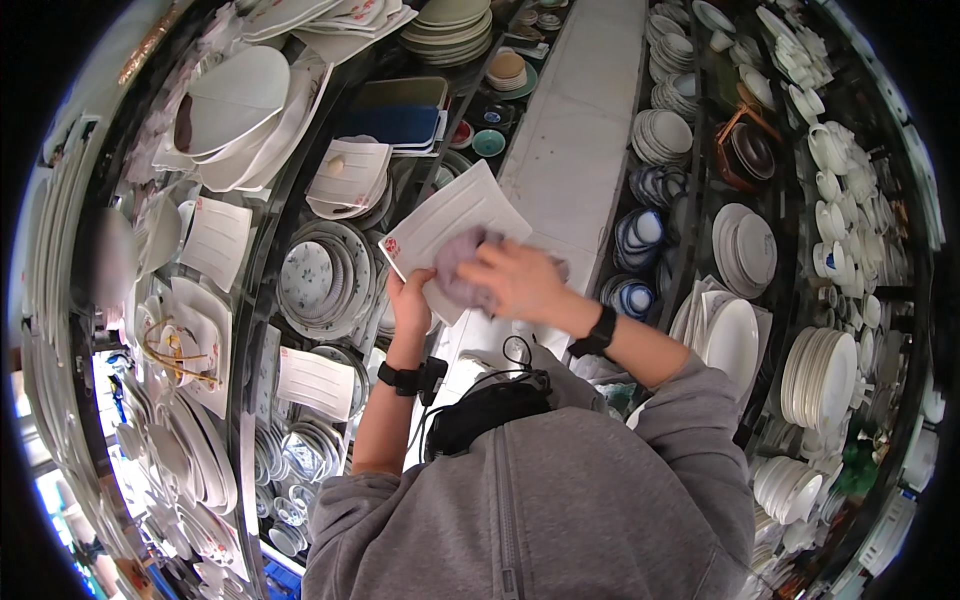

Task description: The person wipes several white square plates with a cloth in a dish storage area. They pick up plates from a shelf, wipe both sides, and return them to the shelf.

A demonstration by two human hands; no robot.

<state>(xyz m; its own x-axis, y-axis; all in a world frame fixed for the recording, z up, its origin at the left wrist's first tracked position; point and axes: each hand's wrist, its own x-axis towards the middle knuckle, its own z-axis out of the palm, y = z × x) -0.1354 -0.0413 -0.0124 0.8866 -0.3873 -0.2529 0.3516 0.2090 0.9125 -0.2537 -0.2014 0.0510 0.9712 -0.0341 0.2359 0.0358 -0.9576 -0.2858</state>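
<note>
A white rectangular plate with ridged lines and a small red motif at one corner is tilted up before me, over the aisle. My left hand grips its near left edge, thumb on the upper face. My right hand, blurred by motion, presses a greyish-purple cloth against the plate's face. The cloth covers the plate's lower right part, and its folds hide some of my right fingers.
Shelves of stacked dishes line both sides. To the left are patterned round plates and similar rectangular plates; to the right, bowls and oval plates. A pale tiled floor runs between them.
</note>
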